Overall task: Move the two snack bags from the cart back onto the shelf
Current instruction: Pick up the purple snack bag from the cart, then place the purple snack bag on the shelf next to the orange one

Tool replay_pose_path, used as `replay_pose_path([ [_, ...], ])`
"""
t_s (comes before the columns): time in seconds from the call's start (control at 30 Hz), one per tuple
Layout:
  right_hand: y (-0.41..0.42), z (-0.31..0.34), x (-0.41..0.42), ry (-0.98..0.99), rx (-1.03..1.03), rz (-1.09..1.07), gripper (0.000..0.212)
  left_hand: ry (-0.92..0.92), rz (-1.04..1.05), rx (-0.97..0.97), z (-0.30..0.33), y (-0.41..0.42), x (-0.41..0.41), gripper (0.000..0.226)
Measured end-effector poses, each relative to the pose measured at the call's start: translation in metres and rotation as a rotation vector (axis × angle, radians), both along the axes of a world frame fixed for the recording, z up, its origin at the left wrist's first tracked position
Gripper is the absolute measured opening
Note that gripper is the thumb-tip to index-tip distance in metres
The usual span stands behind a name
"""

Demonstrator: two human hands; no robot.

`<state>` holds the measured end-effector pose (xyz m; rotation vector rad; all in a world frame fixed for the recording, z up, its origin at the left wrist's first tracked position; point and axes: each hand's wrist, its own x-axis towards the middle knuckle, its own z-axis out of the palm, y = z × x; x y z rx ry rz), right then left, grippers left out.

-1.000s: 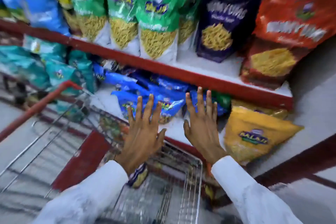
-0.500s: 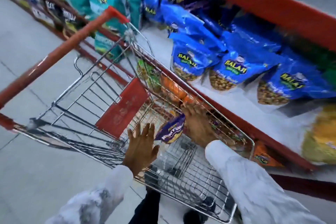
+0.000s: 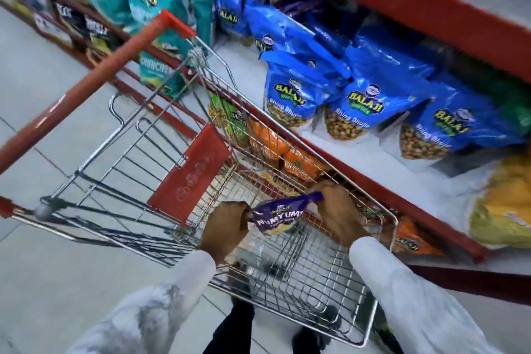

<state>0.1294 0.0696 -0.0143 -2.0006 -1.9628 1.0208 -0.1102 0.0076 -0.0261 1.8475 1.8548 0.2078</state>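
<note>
Inside the cart (image 3: 382,290), the left hand (image 3: 227,227) pinches the purple snack bag (image 3: 283,214) at its nine o'clock end. The right hand (image 3: 336,210) is closed on its two o'clock corner. It looks light, soft and crinkly; holding the sealed edges should spare the contents. The shelf (image 3: 359,164) waits at two o'clock.

Both hands (image 3: 225,228) (image 3: 337,211) grip purple bag (image 3: 277,214) inside cart (image 3: 382,241).

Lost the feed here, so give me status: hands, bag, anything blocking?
Left hand and right hand both gripping purple snack bag, one end each. Bag inside cart, not yet shelved. Blue bags crowd the shelf alongside.
</note>
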Motion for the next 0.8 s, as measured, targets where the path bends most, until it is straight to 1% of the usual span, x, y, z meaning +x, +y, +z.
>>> replay_pose_path([
  [0.1,-0.018,0.057,0.024,0.149,0.152,-0.056,0.029,-0.159,0.058,0.168,0.055,0.0,0.0,0.01],
  [0.17,-0.032,0.101,0.038,0.19,0.27,-0.07,0.034,-0.291,0.123,0.211,0.096,-0.002,0.004,0.011],
  [0.23,-0.041,0.137,0.052,0.255,0.355,-0.127,0.038,-0.484,0.201,0.221,0.135,-0.006,0.011,0.015],
  [0.3,-0.048,0.176,0.065,0.353,0.43,-0.183,0.034,-0.667,0.263,0.283,0.178,-0.006,0.023,0.009],
  [0.37,-0.05,0.213,0.074,0.44,0.513,-0.22,0.024,-0.86,0.278,0.316,0.219,-0.004,0.038,0.018],
  [0.4,-0.051,0.232,0.079,0.469,0.565,-0.231,0.02,-0.924,0.253,0.332,0.24,-0.002,0.047,0.018],
  [0.43,-0.053,0.25,0.084,0.491,0.617,-0.24,0.018,-0.971,0.227,0.353,0.262,-0.002,0.055,0.016],
  [0.5,-0.052,0.285,0.097,0.524,0.715,-0.249,0.014,-1.012,0.174,0.399,0.299,0.008,0.069,0.013],
  [0.57,-0.048,0.312,0.109,0.57,0.76,-0.267,0.011,-1.031,0.126,0.398,0.325,0.023,0.08,0.007],
  [0.63,-0.042,0.337,0.122,0.578,0.833,-0.29,0.014,-1.046,0.095,0.411,0.349,0.042,0.092,0.018],
  [0.67,-0.04,0.35,0.129,0.579,0.862,-0.305,0.015,-1.061,0.065,0.422,0.361,0.051,0.099,0.018],
  [0.7,-0.037,0.36,0.135,0.6,0.883,-0.318,0.014,-1.087,0.047,0.433,0.372,0.059,0.106,0.014],
  [0.8,-0.031,0.395,0.154,0.642,0.968,-0.338,0.006,-1.181,-0.036,0.497,0.407,0.083,0.133,0.028],
])
